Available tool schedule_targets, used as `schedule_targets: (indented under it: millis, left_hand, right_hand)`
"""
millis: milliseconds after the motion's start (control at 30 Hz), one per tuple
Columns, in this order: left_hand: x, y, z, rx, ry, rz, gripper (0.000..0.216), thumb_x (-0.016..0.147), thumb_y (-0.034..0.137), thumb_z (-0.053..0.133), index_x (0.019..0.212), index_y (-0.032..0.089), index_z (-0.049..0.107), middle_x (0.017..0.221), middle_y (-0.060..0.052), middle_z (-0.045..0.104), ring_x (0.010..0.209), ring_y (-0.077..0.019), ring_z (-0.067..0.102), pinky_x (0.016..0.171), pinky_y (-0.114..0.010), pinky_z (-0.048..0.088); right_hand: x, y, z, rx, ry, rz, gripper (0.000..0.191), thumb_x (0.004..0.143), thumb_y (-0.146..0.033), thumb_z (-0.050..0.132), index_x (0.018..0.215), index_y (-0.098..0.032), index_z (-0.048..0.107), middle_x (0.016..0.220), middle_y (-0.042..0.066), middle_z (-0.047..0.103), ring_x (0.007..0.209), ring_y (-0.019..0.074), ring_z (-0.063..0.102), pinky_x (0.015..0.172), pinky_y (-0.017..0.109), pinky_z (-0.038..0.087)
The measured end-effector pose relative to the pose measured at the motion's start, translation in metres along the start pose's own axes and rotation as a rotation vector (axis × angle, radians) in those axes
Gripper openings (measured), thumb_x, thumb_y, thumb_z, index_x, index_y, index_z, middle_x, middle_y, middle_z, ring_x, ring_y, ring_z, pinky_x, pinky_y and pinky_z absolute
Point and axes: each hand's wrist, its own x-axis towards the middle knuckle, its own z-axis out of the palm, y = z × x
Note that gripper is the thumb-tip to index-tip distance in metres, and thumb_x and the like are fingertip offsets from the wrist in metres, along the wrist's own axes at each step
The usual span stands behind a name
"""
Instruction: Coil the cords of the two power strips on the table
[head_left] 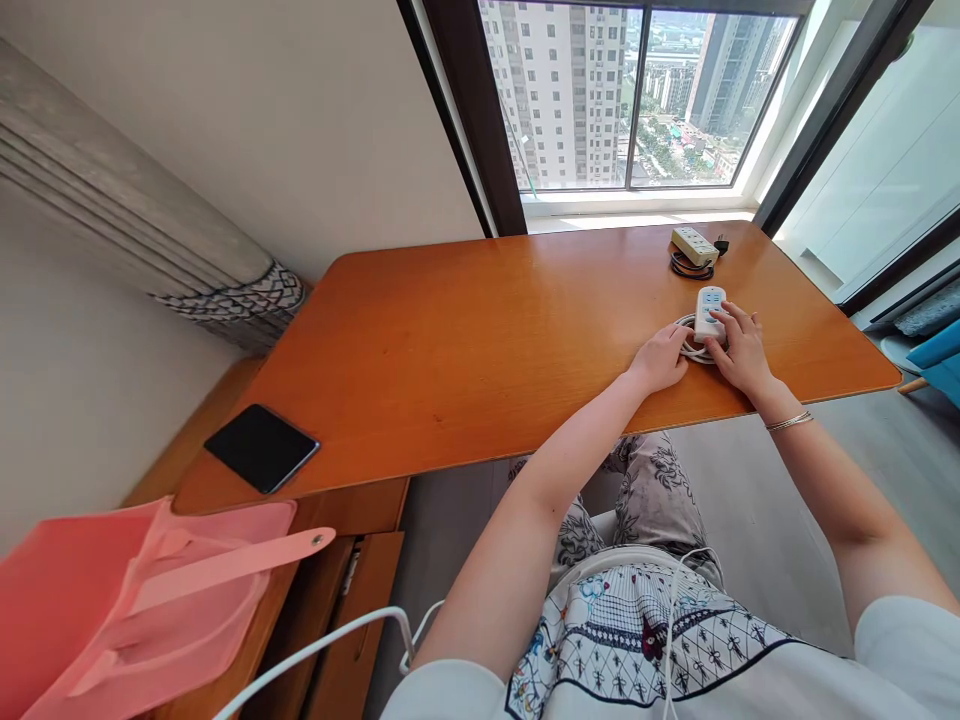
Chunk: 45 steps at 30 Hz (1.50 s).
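Observation:
A white power strip [709, 311] with a coiled white cord [691, 349] lies on the orange wooden desk [480, 340], toward its right side. My left hand [660, 358] rests on the desk with its fingers curled against the coil. My right hand [739, 350] lies over the coil, its fingers spread and touching the strip's near end. A silver bracelet [787, 422] circles my right wrist.
A second, beige power strip [694, 245] with a black cord sits farther back near the window. A dark tablet [261, 446] lies at the desk's near left corner. A pink bag [135, 600] stands at lower left. Folded curtain hangs at left.

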Motion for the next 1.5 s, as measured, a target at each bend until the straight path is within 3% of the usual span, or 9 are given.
schedule_targets:
  millis: [167, 333, 467, 700, 933, 1100, 1333, 1500]
  left_hand:
    - [0.000, 0.001, -0.001, 0.014, -0.025, 0.029, 0.036, 0.081, 0.008, 0.055, 0.115, 0.016, 0.062, 0.128, -0.014, 0.066, 0.125, -0.0281, 0.061, 0.113, -0.042, 0.049]
    - [0.000, 0.001, 0.001, 0.013, -0.031, 0.019, 0.040, 0.079, 0.008, 0.058, 0.119, 0.012, 0.060, 0.127, -0.017, 0.066, 0.124, -0.0299, 0.061, 0.111, -0.043, 0.049]
    - [0.001, -0.002, 0.002, -0.017, -0.022, 0.055, 0.033, 0.080, 0.009, 0.056, 0.112, 0.014, 0.063, 0.124, -0.015, 0.068, 0.123, -0.0283, 0.062, 0.112, -0.043, 0.049]
    - [0.001, -0.003, -0.001, 0.002, -0.040, 0.078, 0.028, 0.084, 0.007, 0.050, 0.106, 0.015, 0.066, 0.120, -0.014, 0.069, 0.119, -0.0262, 0.064, 0.109, -0.041, 0.051]
    - [0.002, -0.001, -0.002, 0.011, -0.064, 0.031, 0.028, 0.084, 0.005, 0.050, 0.104, 0.017, 0.065, 0.120, -0.012, 0.070, 0.116, -0.0245, 0.065, 0.105, -0.038, 0.052]
    - [0.002, 0.001, 0.000, 0.068, -0.068, 0.050, 0.028, 0.083, 0.004, 0.052, 0.106, 0.015, 0.065, 0.118, -0.014, 0.070, 0.118, -0.0253, 0.064, 0.109, -0.038, 0.049]
    - [-0.001, 0.001, -0.001, 0.074, -0.068, 0.048, 0.027, 0.084, 0.009, 0.054, 0.108, 0.017, 0.063, 0.119, -0.012, 0.069, 0.119, -0.0262, 0.063, 0.104, -0.039, 0.052]
    - [-0.001, -0.001, 0.000, 0.077, -0.057, 0.083, 0.029, 0.085, 0.013, 0.056, 0.113, 0.018, 0.063, 0.122, -0.013, 0.068, 0.121, -0.0259, 0.063, 0.108, -0.039, 0.050]
  right_hand:
    - [-0.001, 0.000, -0.002, -0.025, -0.031, -0.032, 0.044, 0.099, -0.043, 0.046, 0.134, -0.022, 0.061, 0.151, 0.018, 0.054, 0.144, 0.0363, 0.046, 0.120, 0.062, 0.025]
    - [-0.004, 0.005, -0.004, -0.046, -0.075, -0.076, 0.046, 0.099, -0.044, 0.047, 0.138, -0.023, 0.059, 0.152, 0.017, 0.053, 0.145, 0.0374, 0.044, 0.122, 0.065, 0.020]
    - [-0.006, 0.004, -0.002, -0.029, -0.023, -0.073, 0.049, 0.099, -0.043, 0.047, 0.143, -0.021, 0.054, 0.156, 0.019, 0.049, 0.147, 0.0370, 0.042, 0.120, 0.063, 0.027]
    - [-0.010, -0.008, -0.004, -0.032, 0.069, -0.210, 0.022, 0.094, -0.039, 0.061, 0.110, -0.031, 0.075, 0.133, 0.009, 0.064, 0.135, 0.0329, 0.051, 0.117, 0.057, 0.036]
    - [-0.016, 0.007, -0.014, -0.049, 0.076, -0.311, 0.018, 0.090, -0.043, 0.070, 0.089, -0.027, 0.078, 0.126, 0.008, 0.068, 0.131, 0.0321, 0.055, 0.115, 0.053, 0.039]
    - [-0.019, 0.017, -0.018, -0.034, 0.079, -0.263, 0.024, 0.089, -0.048, 0.069, 0.083, -0.026, 0.078, 0.119, 0.009, 0.069, 0.124, 0.0328, 0.058, 0.109, 0.052, 0.043]
    - [-0.021, 0.008, -0.023, 0.020, -0.054, -0.156, 0.025, 0.092, -0.047, 0.063, 0.100, -0.029, 0.078, 0.128, 0.011, 0.066, 0.130, 0.0339, 0.055, 0.113, 0.057, 0.042]
    - [-0.026, 0.005, -0.024, 0.018, -0.040, -0.141, 0.029, 0.094, -0.046, 0.060, 0.112, -0.029, 0.076, 0.132, 0.011, 0.065, 0.135, 0.0335, 0.054, 0.114, 0.057, 0.043]
